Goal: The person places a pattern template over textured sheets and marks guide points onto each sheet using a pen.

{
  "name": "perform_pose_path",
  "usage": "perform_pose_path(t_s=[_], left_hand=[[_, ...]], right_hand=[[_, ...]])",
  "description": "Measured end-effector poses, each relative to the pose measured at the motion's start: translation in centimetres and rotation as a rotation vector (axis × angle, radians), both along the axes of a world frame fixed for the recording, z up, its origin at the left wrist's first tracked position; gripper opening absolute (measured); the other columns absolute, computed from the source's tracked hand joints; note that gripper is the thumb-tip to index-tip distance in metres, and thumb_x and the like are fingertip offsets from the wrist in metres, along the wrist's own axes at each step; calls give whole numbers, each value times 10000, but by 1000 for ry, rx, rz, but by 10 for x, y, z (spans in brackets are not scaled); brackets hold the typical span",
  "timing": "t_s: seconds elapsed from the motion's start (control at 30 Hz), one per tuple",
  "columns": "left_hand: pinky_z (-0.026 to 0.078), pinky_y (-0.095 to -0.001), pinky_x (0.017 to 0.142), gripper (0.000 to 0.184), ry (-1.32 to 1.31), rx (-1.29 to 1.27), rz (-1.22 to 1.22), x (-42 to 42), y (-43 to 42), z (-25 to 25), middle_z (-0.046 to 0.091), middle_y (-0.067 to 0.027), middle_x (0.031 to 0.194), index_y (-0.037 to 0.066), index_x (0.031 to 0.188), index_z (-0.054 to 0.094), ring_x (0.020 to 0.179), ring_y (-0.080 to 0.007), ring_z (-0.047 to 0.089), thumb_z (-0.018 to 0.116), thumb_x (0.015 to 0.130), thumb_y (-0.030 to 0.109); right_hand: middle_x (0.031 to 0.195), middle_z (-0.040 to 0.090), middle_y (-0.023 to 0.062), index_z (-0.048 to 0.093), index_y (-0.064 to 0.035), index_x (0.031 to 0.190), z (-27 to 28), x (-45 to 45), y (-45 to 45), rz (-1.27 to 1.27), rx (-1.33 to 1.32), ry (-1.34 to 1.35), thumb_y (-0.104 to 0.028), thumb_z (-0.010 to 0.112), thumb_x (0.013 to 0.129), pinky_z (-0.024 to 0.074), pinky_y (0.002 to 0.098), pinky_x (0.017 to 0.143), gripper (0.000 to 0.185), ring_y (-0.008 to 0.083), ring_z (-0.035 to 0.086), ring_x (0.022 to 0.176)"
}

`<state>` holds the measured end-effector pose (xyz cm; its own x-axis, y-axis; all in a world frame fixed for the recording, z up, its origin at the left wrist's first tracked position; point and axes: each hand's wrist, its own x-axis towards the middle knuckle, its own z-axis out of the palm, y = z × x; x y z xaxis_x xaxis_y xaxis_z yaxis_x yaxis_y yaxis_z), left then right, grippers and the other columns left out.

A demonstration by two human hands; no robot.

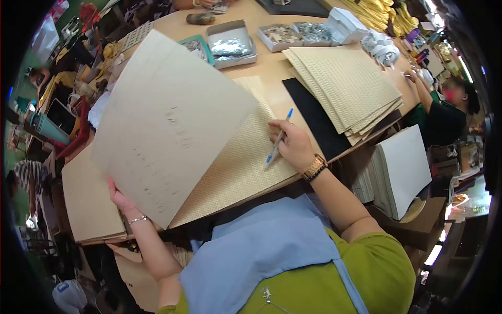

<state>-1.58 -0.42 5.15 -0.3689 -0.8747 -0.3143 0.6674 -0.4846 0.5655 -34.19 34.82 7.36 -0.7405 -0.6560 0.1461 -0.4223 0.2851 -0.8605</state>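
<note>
My left hand (120, 197) grips the lower left edge of a large pale cardboard sheet (178, 104), which is raised and tilted above the table. Dark pen-like marks run down the face of this sheet. Under it lies a cream sheet with a woven, embossed texture (240, 167), partly covered. Between the fingers of my right hand (294, 146) is a blue-capped ballpoint pen (289, 113), its lower end close to the textured sheet. Right of that hand lies a black strip (308, 112), partly beneath a stack of textured sheets (342, 86).
Plain boards (91, 199) lie at the table's left end. Toward the back stand a white box with silvery packets (230, 39), a box of small tan pieces (281, 36) and a grey-filled tray (314, 32). A co-worker (444, 112) sits at right, near stacked white sheets (402, 170).
</note>
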Motion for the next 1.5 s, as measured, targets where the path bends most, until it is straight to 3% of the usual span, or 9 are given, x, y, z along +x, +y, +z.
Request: perform_pose_path(t_s=[0.23,0.43,0.73,0.87,0.97,1.17,1.3,1.43,1.5], left_hand=[[332,-503,1112,543,49,27,-80,10,-7,-12,507,-149,1417,20,1394,465,1299,-331,469,484,980,372],[356,-500,1096,568,-23,70,-37,-3,0,1,523,-142,1397,19,1375,480,1285,-330,478,518,959,403],[376,-469,1087,572,-20,-100,-113,7,-5,-15,529,-136,1386,24,1397,455,1262,-320,494,532,958,382],[377,-465,1089,593,-33,-90,-117,-7,8,-6,524,-145,1393,16,1409,443,1263,-323,499,483,975,417],[376,-453,1093,588,107,-11,-244,-12,18,5,517,-152,1399,29,1411,446,1269,-326,496,489,967,412],[417,-421,1068,435,324,-127,-372,-48,31,14,549,-81,1373,95,1404,475,1249,-256,527,503,998,247],[413,-433,1069,532,-417,-466,-337,-51,22,44,532,-130,1394,94,1434,442,1312,-271,479,541,979,352],[429,-419,1041,654,-2446,-1053,24,-9,-5,47,541,-181,1370,79,1438,426,1323,-279,469,529,948,500],[437,-509,994,690,-2508,-982,-80,24,-15,36,522,-234,1360,82,1439,408,1240,-343,529,525,930,533]], right_hand=[[948,694,22,680,-64,1126,155,-166,71,-140,-110,569,-141,740,829,512,268,756,313,97,615,838],[1139,674,167,593,-180,1263,204,-282,180,-725,785,866,-515,702,814,512,446,880,570,370,636,1067],[1350,552,171,515,-157,1325,41,-234,160,-546,802,489,-684,622,785,237,599,1107,762,360,514,1260],[1273,611,167,551,-145,1257,57,-237,151,-522,796,417,-652,641,790,297,510,1108,695,372,545,1220],[1196,666,147,625,-68,1107,33,-223,129,-215,60,457,-353,575,956,426,370,1017,327,292,582,1194],[1422,501,106,371,-37,1461,45,-46,30,136,-120,-449,-495,594,928,466,315,926,737,196,545,1221],[1113,653,53,575,-5,1220,17,-21,20,133,-293,-600,-230,606,972,483,239,811,336,92,597,937],[1095,648,62,582,-20,1188,39,-31,36,-21,-457,-479,-223,575,994,489,262,845,281,124,607,961],[1149,632,67,565,-26,1225,52,-49,47,-61,-593,-500,-240,561,1002,488,281,869,309,142,604,1005]])
